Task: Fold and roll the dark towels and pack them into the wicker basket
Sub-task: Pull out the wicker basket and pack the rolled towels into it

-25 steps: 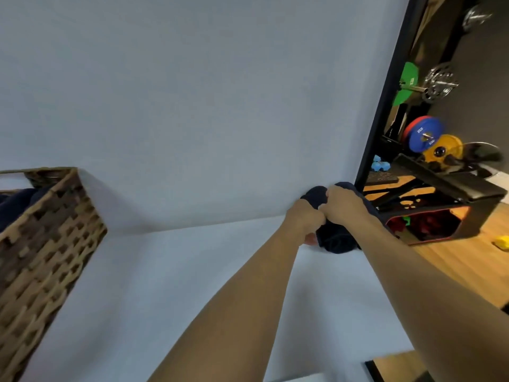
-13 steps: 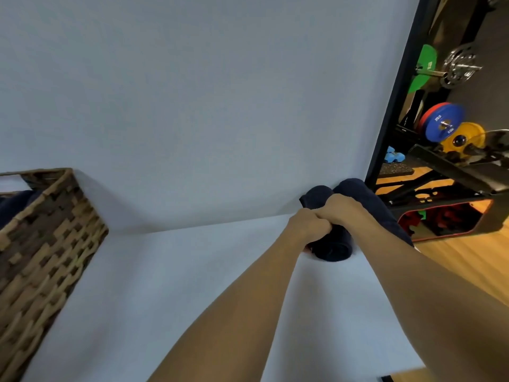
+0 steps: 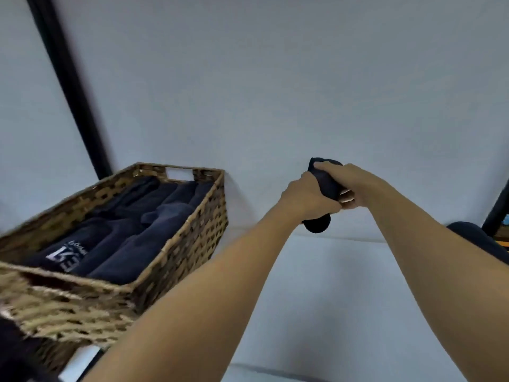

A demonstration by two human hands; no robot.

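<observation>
Head view, near to far. Wicker basket [image 3: 179,257] sits near left on white tabletop [image 3: 330,299], holding row of rolled dark towels [image 3: 132,244]. Farther out, left hand [image 3: 308,199] and right hand [image 3: 355,186] both curl tightly round one rolled towel [image 3: 325,186], tilted on end, well right of basket. Roll is likely light, soft, compressible and prone to unrolling. Best grip is at mid-length, with loose edge trapped under fingers. Another dark towel [image 3: 473,238] lies at right edge.

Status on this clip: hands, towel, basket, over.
Both gripping rolled towel: left hand, right hand. Left of it, wicker basket with packed towels. Nothing seen between.
</observation>
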